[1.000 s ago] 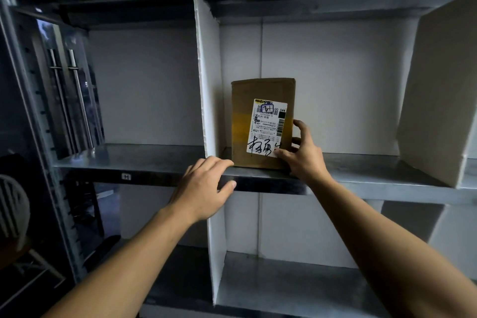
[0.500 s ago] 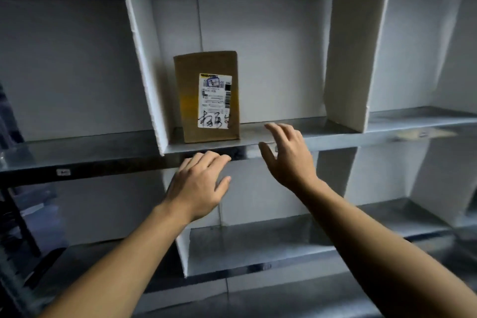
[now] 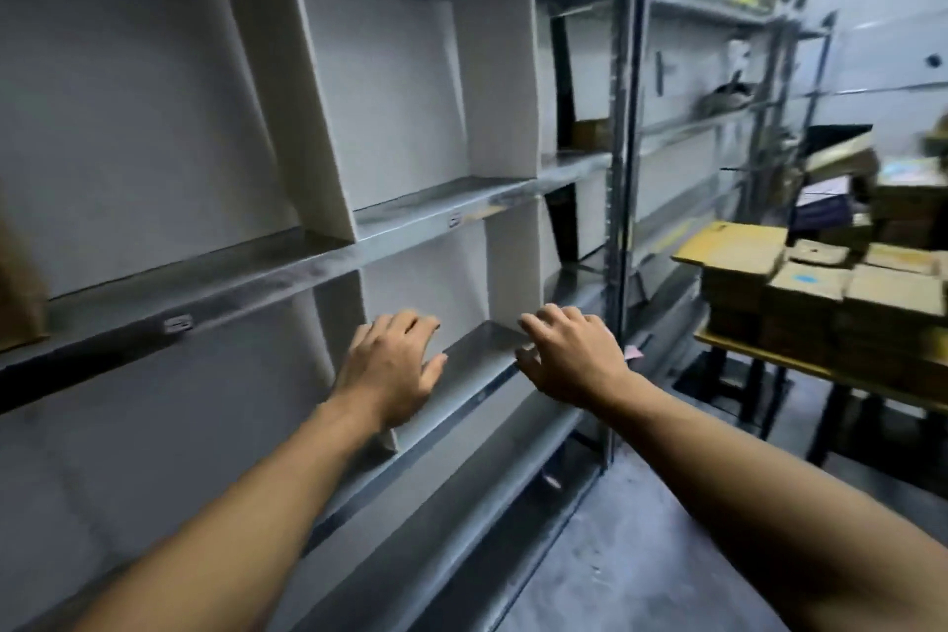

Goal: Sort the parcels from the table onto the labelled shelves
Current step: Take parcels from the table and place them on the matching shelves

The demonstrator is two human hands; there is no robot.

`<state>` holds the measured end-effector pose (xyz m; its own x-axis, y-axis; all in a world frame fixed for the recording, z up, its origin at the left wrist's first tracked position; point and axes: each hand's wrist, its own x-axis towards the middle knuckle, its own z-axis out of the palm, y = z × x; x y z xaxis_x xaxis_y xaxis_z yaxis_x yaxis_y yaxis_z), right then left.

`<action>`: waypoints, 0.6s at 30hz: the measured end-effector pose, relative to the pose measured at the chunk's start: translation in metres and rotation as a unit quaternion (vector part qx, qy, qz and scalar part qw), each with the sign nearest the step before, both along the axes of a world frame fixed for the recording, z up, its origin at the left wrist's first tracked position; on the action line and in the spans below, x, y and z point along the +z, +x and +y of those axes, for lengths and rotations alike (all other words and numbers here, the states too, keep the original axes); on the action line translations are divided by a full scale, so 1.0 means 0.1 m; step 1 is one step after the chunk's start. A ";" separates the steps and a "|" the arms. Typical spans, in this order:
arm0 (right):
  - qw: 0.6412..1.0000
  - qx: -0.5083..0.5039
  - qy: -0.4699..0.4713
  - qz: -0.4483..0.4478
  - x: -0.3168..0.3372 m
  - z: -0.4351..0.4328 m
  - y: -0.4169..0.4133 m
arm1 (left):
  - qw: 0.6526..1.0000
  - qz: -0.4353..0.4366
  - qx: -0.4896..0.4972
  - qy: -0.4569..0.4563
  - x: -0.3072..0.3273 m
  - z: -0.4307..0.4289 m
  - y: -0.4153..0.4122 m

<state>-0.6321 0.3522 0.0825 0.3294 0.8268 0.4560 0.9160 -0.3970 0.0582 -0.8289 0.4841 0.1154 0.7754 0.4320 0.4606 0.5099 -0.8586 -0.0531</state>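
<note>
My right hand (image 3: 569,354) has let go of the parcel (image 3: 18,293), and both hands have swung rightward along the rack. It hangs empty now, fingers loosely spread, and my left hand (image 3: 392,364) just beside it is the same, holding nothing. Both hover before the front edge of the lower shelf (image 3: 477,359). The parcel (only a brown sliver shows) stands on the shelf above (image 3: 256,280), near its front edge, well apart to my left. White dividers (image 3: 292,118) split the shelves. The stacked parcels (image 3: 810,293) crowd the table (image 3: 744,349) on the right, up to its near edge.
</note>
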 end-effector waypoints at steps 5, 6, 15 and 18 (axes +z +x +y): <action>0.994 -0.104 -0.017 -0.002 -0.04 -0.95 0.95 | 0.995 0.011 -0.103 -0.006 -0.15 -0.51 1.33; 0.992 -0.126 -0.021 -0.003 -0.04 -1.14 1.15 | 0.992 0.015 -0.121 -0.008 -0.18 -0.64 1.61; 0.953 -0.291 -0.073 0.040 -0.10 -2.82 2.81 | 0.967 0.011 -0.249 -0.048 -0.44 -1.93 3.87; 0.943 -0.323 -0.063 0.053 -0.19 -3.23 3.24 | 0.958 0.018 -0.278 -0.068 -0.53 -2.27 4.42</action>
<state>-0.3077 0.0296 0.0639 0.8208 0.4841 0.3030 0.4894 -0.8697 0.0638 -0.3872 0.2571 0.0622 0.9174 0.0014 0.3979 -0.0284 -0.9972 0.0690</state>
